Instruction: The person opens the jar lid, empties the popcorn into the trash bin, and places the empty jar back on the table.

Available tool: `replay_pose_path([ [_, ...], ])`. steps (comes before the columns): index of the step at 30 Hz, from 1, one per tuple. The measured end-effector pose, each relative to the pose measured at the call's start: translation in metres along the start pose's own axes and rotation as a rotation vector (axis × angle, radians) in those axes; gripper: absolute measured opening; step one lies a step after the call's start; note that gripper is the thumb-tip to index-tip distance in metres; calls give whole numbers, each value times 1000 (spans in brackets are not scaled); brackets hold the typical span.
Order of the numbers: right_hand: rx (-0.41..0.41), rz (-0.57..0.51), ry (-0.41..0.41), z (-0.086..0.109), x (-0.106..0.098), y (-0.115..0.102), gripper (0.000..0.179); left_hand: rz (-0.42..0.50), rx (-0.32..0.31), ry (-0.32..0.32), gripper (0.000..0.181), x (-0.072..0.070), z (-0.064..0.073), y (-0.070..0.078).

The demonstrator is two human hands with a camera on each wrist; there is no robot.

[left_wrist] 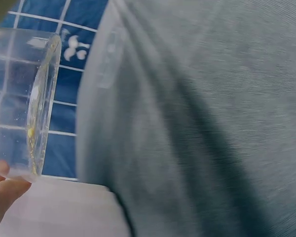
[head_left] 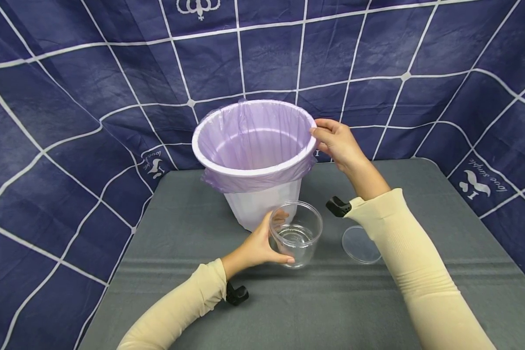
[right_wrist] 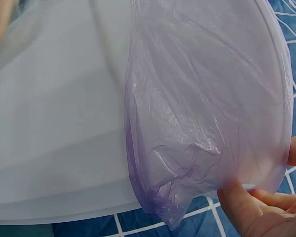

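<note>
A white trash bin [head_left: 262, 201] stands at the back of the table, lined with a purple plastic bag [head_left: 245, 181] folded out over its rim. My right hand [head_left: 339, 142] holds the rim on the right side, thumb and fingers on either side of the bag-covered edge; the right wrist view shows the fingertips at the loose bag fold [right_wrist: 187, 108]. In front of the bin my left hand [head_left: 259, 247] grips a clear plastic tub [head_left: 305, 238] from the left. The tub has no lid on it, and its wall [left_wrist: 15, 89] shows see-through in the left wrist view.
A clear round lid [head_left: 358, 244] lies on the grey cloth-covered table [head_left: 315, 311], right of the tub and partly behind my right sleeve [head_left: 413, 257]. A blue curtain with white lines [head_left: 367, 53] hangs behind the bin and along both sides.
</note>
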State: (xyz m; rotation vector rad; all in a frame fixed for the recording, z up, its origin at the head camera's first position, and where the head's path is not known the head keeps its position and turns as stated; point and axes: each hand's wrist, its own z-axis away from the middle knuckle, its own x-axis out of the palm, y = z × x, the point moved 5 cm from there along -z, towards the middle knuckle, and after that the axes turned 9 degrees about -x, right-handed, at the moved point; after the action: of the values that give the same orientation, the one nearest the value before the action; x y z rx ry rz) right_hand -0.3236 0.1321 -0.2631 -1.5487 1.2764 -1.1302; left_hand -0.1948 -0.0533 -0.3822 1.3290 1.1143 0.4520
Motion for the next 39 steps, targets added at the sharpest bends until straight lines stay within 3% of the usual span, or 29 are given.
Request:
replay_pose_path([
  [3,2,-3,0,0,0,0,43,-28,-36,16,100,8,-2,-27],
  [5,4,-9,-1,0,0,1,42,-12,-47,17,101,11,-1,-36],
  [11,-1,-4,-2,0,0,0,43,24,-76,10,95,16,2,-28],
  [17,-2,-7,-3,0,1,0,43,-39,-73,26,95,20,4,-39],
  [24,-8,-3,-5,0,3,0,43,5,0,-7,98,27,4,-59],
  [27,-11,-1,-8,0,3,0,42,-42,-13,10,107,29,3,-75],
  [31,-17,9,-10,1,4,0,43,-173,-53,44,120,28,3,-88],
  [36,-19,45,-22,1,2,2,44,-291,-83,70,126,24,6,-84],
  [39,-26,84,-40,3,0,5,45,-347,-69,89,123,19,8,-75],
])
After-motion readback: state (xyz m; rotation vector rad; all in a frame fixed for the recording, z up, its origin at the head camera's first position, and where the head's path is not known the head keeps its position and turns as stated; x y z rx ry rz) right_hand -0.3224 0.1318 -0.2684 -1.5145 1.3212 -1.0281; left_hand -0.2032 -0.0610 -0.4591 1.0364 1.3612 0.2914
